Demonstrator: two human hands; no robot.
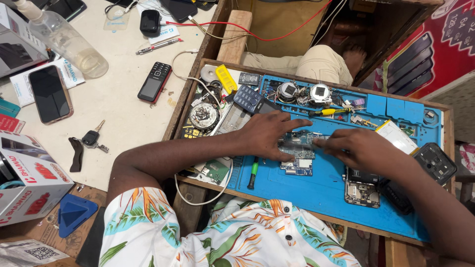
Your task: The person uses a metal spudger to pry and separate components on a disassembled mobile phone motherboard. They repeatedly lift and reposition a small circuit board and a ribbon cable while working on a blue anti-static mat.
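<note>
While only the head view is given, most of the workspace is seen from above. A white carton with red print (27, 180) is seen at the left edge of the tabletop (123, 123), and the corner of a grey box (15, 44) at the upper left. A white leaflet with blue lettering (22, 86) is partly covered by a black smartphone (49, 94). A red panel showing dark phone shapes (425, 49) is seen at the upper right, off the tabletop.

On the blue repair mat (316, 188) a phone circuit board (298, 153) is laid flat near the mat's middle. The left hand (269, 136) is spread palm down over the board's left part, with the fingers apart and the fingertips pressed on it. The right hand (356, 148) is reached in from the right, its fingers drawn close together and set at the board's right edge; what is pinched there cannot be told, as the fingertips are blurred. A green-handled screwdriver (253, 173) is laid just left of the board, and an opened phone body (362, 190) is placed below the right hand.
</note>
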